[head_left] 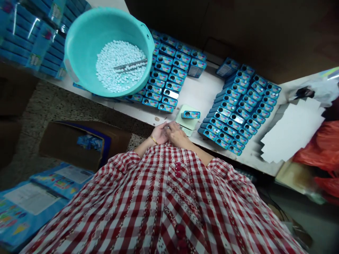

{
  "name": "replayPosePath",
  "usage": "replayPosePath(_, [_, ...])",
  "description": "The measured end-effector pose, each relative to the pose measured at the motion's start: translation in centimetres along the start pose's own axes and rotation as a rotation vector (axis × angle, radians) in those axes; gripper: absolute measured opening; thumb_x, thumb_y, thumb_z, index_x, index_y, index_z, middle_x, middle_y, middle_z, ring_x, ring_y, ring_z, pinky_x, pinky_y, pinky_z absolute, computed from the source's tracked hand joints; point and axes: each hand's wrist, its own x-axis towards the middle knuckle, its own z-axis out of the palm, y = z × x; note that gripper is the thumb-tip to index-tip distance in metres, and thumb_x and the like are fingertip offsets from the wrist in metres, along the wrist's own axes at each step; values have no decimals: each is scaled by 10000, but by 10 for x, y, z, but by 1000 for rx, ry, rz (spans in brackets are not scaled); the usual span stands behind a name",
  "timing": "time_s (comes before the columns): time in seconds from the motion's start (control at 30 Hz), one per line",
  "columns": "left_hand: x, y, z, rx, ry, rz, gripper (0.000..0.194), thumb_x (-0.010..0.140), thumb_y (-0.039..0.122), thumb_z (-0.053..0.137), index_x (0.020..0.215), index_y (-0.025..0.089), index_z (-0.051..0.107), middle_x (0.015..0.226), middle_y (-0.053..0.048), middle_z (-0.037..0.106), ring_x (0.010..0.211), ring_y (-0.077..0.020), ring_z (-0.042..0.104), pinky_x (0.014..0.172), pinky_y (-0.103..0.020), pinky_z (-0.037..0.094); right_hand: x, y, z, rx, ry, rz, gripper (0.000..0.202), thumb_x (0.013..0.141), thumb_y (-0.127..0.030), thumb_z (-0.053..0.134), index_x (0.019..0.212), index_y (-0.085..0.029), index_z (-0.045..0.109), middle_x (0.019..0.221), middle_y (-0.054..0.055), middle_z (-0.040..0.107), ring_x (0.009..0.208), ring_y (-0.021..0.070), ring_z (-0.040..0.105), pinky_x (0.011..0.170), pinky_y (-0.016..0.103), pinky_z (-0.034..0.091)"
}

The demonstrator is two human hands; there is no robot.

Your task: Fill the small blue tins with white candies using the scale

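My left hand (159, 133) is cupped at the table's front edge, close to my body. My right hand (177, 135) meets it there, its fingers bent together over the left fingers. Whatever lies between them, if anything, is hidden. Just beyond the right hand, a small blue tin (195, 115) with a dark round spot on its end rests on a pale green flat scale-like plate (188, 123). To the left stands a turquoise tub (82, 46) with many small white pellets (116, 58) in it. A metal tool (131, 65), perhaps tongs, lies on the pellets.
Rows of similar blue tins (164, 76) stand beside the tub, and more tins (235, 113) fill the table's right side. A stack of white card (293, 128) and a red plastic bag (321, 146) are far right. An open carton (60, 143) sits below left.
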Motion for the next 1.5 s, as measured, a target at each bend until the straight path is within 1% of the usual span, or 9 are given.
replayPosePath(0.2, [-19, -1, -24, 25, 116, -40, 427, 940, 268, 267, 1167, 91, 582, 1011, -131, 689, 945, -208, 662, 889, -369, 493, 9, -8, 26, -46, -56, -71, 207, 845, -76, 500, 970, -199, 609, 1033, 82, 625, 923, 158, 591, 719, 251, 478])
replayPosePath(0.43, [-18, -3, -13, 57, 194, 0, 389, 926, 178, 274, 1055, 76, 626, 837, -105, 701, 815, -179, 674, 840, -327, 516, 7, -1, 29, -42, -74, -157, 190, 851, -78, 485, 969, -160, 609, 1016, 77, 612, 873, 127, 596, 656, 211, 440])
replayPosePath(0.63, [-3, -6, 2, 53, 129, 15, 320, 916, 157, 339, 867, 98, 650, 634, -48, 646, 661, -143, 644, 842, -314, 507, -3, 21, 10, 224, 102, 6, 192, 835, -86, 483, 927, -166, 631, 941, 55, 615, 868, 133, 589, 751, 228, 473])
replayPosePath(0.83, [12, 1, 31, 159, 35, 62, 303, 906, 203, 389, 937, 51, 649, 861, -146, 699, 853, -198, 665, 879, -337, 482, -6, 72, -32, 235, 396, 167, 200, 819, -113, 470, 897, -175, 644, 929, 75, 630, 920, 173, 579, 846, 296, 469])
replayPosePath(1.0, [9, 4, 31, 181, 98, 96, 299, 901, 214, 400, 1029, 66, 626, 875, -130, 701, 837, -178, 670, 843, -305, 500, 2, 93, -38, 167, 313, 244, 223, 784, -113, 525, 942, -167, 672, 912, 78, 657, 882, 195, 599, 812, 309, 476])
replayPosePath(1.17, [3, 3, 21, 159, 130, 110, 299, 902, 210, 397, 1061, 80, 614, 870, -113, 702, 826, -168, 671, 830, -291, 509, 3, 98, -33, 210, 382, 226, 196, 818, -166, 537, 963, -182, 668, 940, 67, 668, 869, 187, 613, 808, 313, 491])
replayPosePath(1.33, [1, 3, 18, 126, 105, 106, 292, 901, 203, 393, 997, 65, 632, 867, -122, 704, 830, -178, 672, 822, -298, 511, -6, 80, -31, 192, 467, 163, 222, 886, -185, 450, 977, -200, 652, 966, 66, 667, 929, 189, 603, 849, 334, 487])
replayPosePath(1.4, [0, 2, 15, 99, 74, 84, 318, 913, 215, 375, 1017, 65, 635, 828, -107, 705, 771, -163, 672, 813, -294, 512, -9, 58, -23, 130, 349, 65, 237, 896, -187, 436, 1006, -197, 646, 1013, 76, 657, 961, 193, 588, 862, 332, 480])
replayPosePath(1.5, [-6, -1, 6, 75, 75, 38, 379, 934, 236, 330, 1132, 72, 609, 834, -95, 707, 722, -142, 667, 808, -281, 509, -9, 22, -3, -18, 70, -97, 269, 883, -134, 435, 1067, -155, 629, 1120, 114, 621, 999, 214, 561, 839, 334, 478])
